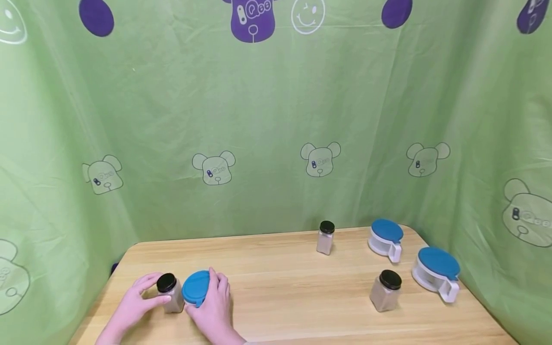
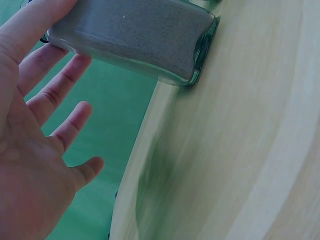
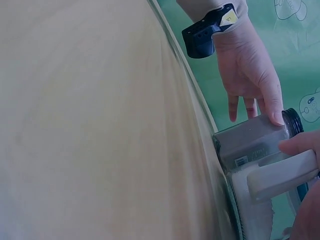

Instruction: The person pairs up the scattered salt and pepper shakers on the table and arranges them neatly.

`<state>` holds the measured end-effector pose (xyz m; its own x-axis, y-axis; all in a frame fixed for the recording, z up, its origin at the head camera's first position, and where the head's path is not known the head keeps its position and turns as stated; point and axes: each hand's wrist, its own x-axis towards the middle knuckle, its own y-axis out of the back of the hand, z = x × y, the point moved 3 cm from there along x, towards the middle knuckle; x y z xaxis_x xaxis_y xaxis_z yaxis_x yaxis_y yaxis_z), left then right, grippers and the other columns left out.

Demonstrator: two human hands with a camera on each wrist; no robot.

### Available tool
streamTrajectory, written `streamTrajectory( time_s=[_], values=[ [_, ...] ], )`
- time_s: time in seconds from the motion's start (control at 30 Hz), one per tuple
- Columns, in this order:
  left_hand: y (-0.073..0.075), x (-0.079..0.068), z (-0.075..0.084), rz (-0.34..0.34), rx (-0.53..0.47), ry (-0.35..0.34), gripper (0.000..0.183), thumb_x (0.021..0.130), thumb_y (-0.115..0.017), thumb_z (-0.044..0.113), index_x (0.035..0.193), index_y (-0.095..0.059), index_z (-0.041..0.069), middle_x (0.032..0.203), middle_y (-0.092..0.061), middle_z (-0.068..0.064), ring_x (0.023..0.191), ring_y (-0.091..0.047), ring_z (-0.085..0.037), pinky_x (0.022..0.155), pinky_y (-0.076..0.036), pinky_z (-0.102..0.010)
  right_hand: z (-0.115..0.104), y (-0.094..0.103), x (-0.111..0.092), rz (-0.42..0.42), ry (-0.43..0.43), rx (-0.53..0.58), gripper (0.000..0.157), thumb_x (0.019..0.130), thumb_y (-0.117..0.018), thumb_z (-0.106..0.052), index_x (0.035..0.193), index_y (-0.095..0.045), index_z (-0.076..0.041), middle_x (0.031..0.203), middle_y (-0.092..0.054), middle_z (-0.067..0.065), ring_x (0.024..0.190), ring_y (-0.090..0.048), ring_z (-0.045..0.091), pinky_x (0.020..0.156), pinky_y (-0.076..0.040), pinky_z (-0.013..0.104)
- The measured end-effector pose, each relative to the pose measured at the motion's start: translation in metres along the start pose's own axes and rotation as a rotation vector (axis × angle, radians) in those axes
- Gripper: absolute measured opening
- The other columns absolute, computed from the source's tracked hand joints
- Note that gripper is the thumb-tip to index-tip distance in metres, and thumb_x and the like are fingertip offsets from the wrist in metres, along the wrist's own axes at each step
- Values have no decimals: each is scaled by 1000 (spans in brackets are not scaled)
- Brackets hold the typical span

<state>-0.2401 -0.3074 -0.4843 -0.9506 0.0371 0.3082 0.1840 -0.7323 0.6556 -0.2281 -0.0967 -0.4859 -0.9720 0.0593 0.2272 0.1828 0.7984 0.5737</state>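
At the left of the table, my left hand (image 1: 137, 303) holds a square glass jar (image 1: 175, 301) with a black screw lid, its thumb in front and fingers behind. Greyish powder fills this jar (image 2: 135, 37) in the left wrist view, where the lower fingers are spread apart. Beside it, my right hand (image 1: 214, 306) grips a round seasoning pot (image 1: 196, 286) with a blue lid, fingers along its right side. The right wrist view shows the pot's white handle (image 3: 285, 176) close against the jar (image 3: 250, 137), both upright on the table.
Another black-lidded jar (image 1: 325, 240) stands at the back, right of centre. A similar jar (image 1: 385, 293) is nearer the front right. Two blue-lidded pots (image 1: 386, 231) with white handles stand along the right side. A green curtain (image 1: 267, 110) surrounds the wooden table (image 1: 284, 287).
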Motion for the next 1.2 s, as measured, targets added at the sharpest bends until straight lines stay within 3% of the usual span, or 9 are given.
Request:
streamTrajectory(
  time_s=[0.17,0.27,0.4,0.57,0.63,0.9,1.2],
  values=[
    [0,1,1,-1,-2,5,62,76,-82,24,128,-60,-2,133,-56,-20,110,-22,24,102,-34,-49,0,-2,0,12,1,-22,96,59,-88,-27,143,-43,-14,128,-48,7,116,-50,26,97,-46,48],
    [1,2,2,-1,-6,7,61,76,-82,24,127,-60,-2,133,-56,-20,110,-23,23,101,-33,-58,0,-4,1,21,3,-40,97,59,-89,-29,143,-43,-15,129,-48,7,117,-50,26,97,-45,48],
    [0,2,2,4,9,11,60,76,-82,25,127,-61,0,132,-57,-19,109,-23,24,101,-34,-54,0,-6,0,32,5,-67,97,60,-89,-32,143,-42,-15,129,-48,7,118,-48,25,98,-44,49],
    [-1,0,1,14,15,12,58,76,-82,25,125,-63,2,130,-59,-17,108,-25,27,99,-33,-26,-1,-8,-1,43,4,-90,97,60,-89,-33,143,-42,-15,129,-47,7,118,-47,25,100,-42,50],
    [-1,0,1,11,9,14,57,76,-82,25,125,-64,2,130,-59,-16,108,-25,27,97,-31,-22,-1,-9,-2,45,1,-98,98,60,-89,-33,143,-42,-15,130,-46,8,119,-47,25,100,-42,50],
    [0,0,0,-7,-23,32,59,77,-81,25,127,-61,0,133,-57,-20,108,-24,24,101,-33,-60,-3,-11,-3,57,-10,-105,99,60,-89,-34,144,-40,-15,132,-45,9,122,-44,27,101,-39,54],
    [0,1,0,-14,-44,33,58,77,-81,25,126,-62,2,133,-57,-21,108,-25,24,102,-32,-63,-4,-10,-4,47,-23,-132,101,60,-90,-38,145,-40,-15,132,-45,10,122,-42,27,102,-39,55]
  ],
)
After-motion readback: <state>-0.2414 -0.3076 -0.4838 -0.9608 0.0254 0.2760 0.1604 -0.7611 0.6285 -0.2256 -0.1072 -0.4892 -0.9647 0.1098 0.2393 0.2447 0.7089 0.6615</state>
